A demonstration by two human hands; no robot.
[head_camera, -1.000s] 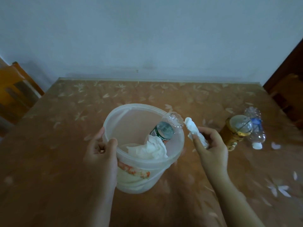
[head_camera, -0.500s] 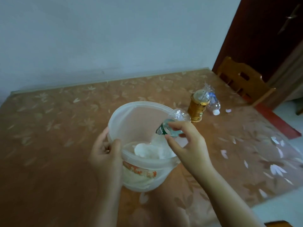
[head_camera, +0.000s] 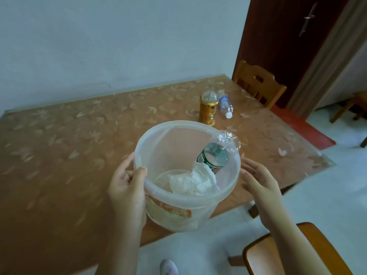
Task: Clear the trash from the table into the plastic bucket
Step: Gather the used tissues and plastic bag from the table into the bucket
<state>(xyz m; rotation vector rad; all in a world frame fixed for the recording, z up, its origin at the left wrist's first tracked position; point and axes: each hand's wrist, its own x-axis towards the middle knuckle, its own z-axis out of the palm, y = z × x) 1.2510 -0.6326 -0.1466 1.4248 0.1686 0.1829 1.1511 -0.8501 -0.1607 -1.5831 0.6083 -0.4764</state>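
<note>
- Nearest to me, a wooden chair seat [head_camera: 297,253] is low at my right, under my right forearm. It does not block anything.
- My left hand [head_camera: 127,187] grasps the rim of the plastic bucket [head_camera: 178,213] with the thumb over the edge. I think this is to hold it steady at the near edge of the desk [head_camera: 59,155]. I cannot tell if the bucket stands or is lifted a little.
- My right hand [head_camera: 260,179] is released, with the fingers straight, just beside the bucket wall. It holds nothing, so it is free for the next piece.
- In the bucket, a crushed bottle [head_camera: 215,153] leans on the far-right wall, and one end is above the rim. White crumpled paper [head_camera: 194,181] lies at the bottom.
- Farther on the desk, well apart from the bucket, a clear bottle [head_camera: 225,104] lies on its side. It looks like trash not yet cleared.
- An upright golden container [head_camera: 207,108] stands just beside this bottle, on its left. A reach should pass on the right so as not to knock it.
- Behind the desk corner are another chair [head_camera: 258,82] and a dark door [head_camera: 288,36].
</note>
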